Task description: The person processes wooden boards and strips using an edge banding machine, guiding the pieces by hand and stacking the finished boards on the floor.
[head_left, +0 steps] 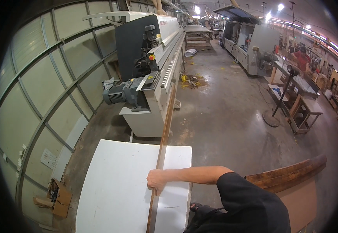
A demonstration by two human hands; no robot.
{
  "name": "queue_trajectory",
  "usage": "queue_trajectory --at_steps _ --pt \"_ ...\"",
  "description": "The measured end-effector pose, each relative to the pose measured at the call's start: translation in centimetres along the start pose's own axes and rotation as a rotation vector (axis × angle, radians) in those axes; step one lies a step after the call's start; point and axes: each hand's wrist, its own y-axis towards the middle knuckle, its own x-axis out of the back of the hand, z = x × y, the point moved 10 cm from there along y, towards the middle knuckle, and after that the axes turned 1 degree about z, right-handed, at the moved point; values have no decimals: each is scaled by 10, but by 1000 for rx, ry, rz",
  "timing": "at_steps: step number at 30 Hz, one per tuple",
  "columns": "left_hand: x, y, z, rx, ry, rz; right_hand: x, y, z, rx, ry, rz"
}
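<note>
My right hand reaches across from the right, its fingers wrapped over a long, narrow brown wooden board. The board runs away from me over a white panel, and its far part lies along the side of a long grey and white machine. Its near end passes out at the lower edge. My left hand is not in view. The bent right arm is in a black sleeve.
More brown boards lie stacked at my right. A torn cardboard box sits by the left wall. Ahead right are a pedestal stand, a small wooden table and another machine. Yellow strap scraps litter the floor. A person in red is far right.
</note>
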Motion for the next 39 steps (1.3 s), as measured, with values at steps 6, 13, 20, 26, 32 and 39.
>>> queue_trajectory --at_steps 6,13,20,26,32,39 --pt "3 -2 0 26 -21 46 -3 2 -1 -12 -14 32" --pt "7 -5 -5 48 -63 87 -6 1 -2 -24 -3 38" --pt "28 -15 -19 52 -92 -2 -6 2 -3 -28 0 53" --pt "33 -15 -22 20 -57 -48 -7 2 -3 -32 -16 77" --pt "29 -16 -18 7 -65 -83 -4 1 -2 -25 -17 43" --pt "14 -6 -11 13 -65 -5 -3 1 -2 -11 2 1"
